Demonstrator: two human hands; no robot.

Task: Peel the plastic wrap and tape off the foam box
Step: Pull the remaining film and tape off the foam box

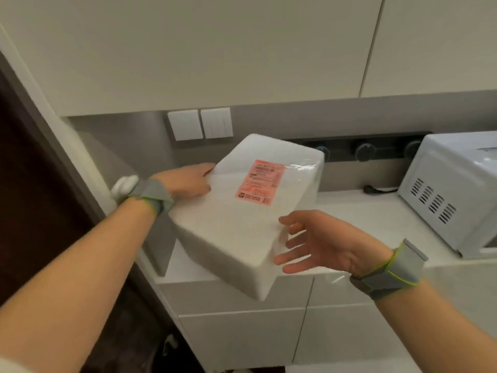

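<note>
A white foam box (pixel 236 224) sits tilted on the counter, its near corner hanging past the counter's front edge. A pink shipping label (pixel 259 183) is stuck on its top, and shiny clear plastic wrap (pixel 304 168) shows over the far right corner. My left hand (pixel 188 181) lies flat against the box's left side, fingers pressed to it. My right hand (pixel 320 242) is at the box's near right edge with fingers spread, fingertips touching or almost touching the side. Both wrists wear grey bands.
A white microwave (pixel 454 195) stands on the counter (pixel 357 211) at the right, with a black plug (pixel 369 189) lying beside it. Wall switches (pixel 200 124) and a dark socket rail (pixel 363 149) are behind the box. A dark door (pixel 35 184) is at the left.
</note>
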